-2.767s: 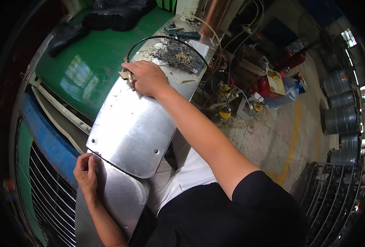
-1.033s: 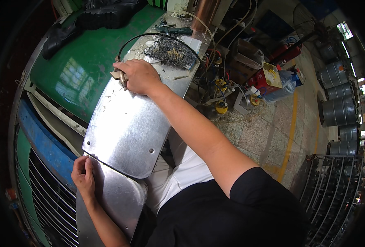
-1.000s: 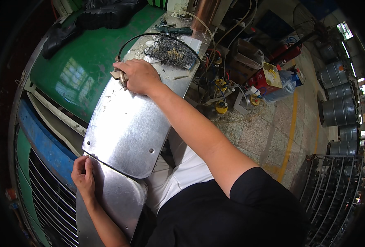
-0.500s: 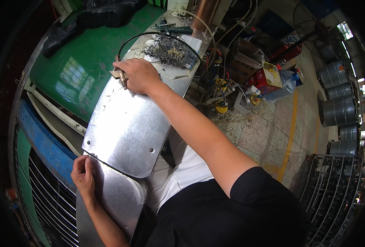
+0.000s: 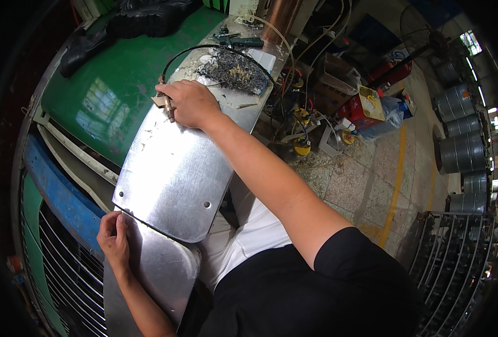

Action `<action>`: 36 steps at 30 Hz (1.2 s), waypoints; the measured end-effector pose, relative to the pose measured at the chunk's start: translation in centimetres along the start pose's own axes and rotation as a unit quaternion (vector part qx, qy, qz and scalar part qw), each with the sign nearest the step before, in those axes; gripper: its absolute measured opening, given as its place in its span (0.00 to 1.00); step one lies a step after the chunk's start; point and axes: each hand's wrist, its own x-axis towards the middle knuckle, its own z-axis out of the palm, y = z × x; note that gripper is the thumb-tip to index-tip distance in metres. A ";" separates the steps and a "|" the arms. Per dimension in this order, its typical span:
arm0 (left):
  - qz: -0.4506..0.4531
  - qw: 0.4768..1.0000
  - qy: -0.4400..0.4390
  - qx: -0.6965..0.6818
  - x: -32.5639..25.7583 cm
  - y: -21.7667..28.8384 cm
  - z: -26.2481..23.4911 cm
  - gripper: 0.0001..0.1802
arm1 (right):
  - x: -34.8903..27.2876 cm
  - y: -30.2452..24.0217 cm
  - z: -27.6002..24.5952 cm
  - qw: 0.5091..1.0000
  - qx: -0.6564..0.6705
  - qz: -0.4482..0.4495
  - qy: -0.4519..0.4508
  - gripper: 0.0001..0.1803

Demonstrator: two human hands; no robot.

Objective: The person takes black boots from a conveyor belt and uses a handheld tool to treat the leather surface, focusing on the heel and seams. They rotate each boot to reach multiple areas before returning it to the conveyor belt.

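Right hand [image 5: 190, 104] has its fingers pinched on a small tool [image 5: 164, 104] at the far end of the metal sheet [image 5: 176, 174] — most of it looks unworked. Left hand [image 5: 113, 238] presses the near edge, fingers curled.

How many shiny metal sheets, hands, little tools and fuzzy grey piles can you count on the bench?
Shiny metal sheets: 2 (upper sheet, lower sheet)
Hands: 2 (left hand, right hand)
Small tool in the right hand: 1
Grey heap of shavings: 1
Total: 6
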 end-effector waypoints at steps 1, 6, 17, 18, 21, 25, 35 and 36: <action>0.001 1.000 0.001 0.001 0.0 -0.1 0.0 0.06 | 0.0 0.0 0.1 1.000 0.000 -0.002 0.002 0.23; -0.004 1.000 -0.003 -0.006 0.0 -0.1 0.0 0.06 | -0.2 -0.1 -0.1 1.000 -0.002 -0.003 0.002 0.23; -0.016 0.999 0.016 0.023 -0.2 0.3 0.2 0.05 | 0.1 -0.1 -0.4 0.999 0.020 0.032 -0.024 0.25; -0.011 0.999 0.015 0.036 -0.1 0.2 0.3 0.05 | 0.2 0.1 -0.3 0.999 0.021 0.030 -0.027 0.25; -0.033 0.999 0.027 0.029 0.2 1.0 0.6 0.04 | 0.2 0.9 0.8 0.999 0.043 -0.009 0.012 0.23; 0.000 0.996 0.033 0.079 0.2 1.3 -0.2 0.06 | 0.7 -0.6 0.4 1.000 0.010 0.011 -0.021 0.19; 0.031 0.997 0.011 0.072 -1.0 0.0 -0.7 0.08 | -0.3 0.0 0.3 0.996 0.021 -0.012 -0.082 0.26; 0.026 0.998 0.004 0.051 -1.1 0.0 -0.9 0.08 | -0.3 0.4 0.3 0.996 0.021 -0.010 -0.082 0.26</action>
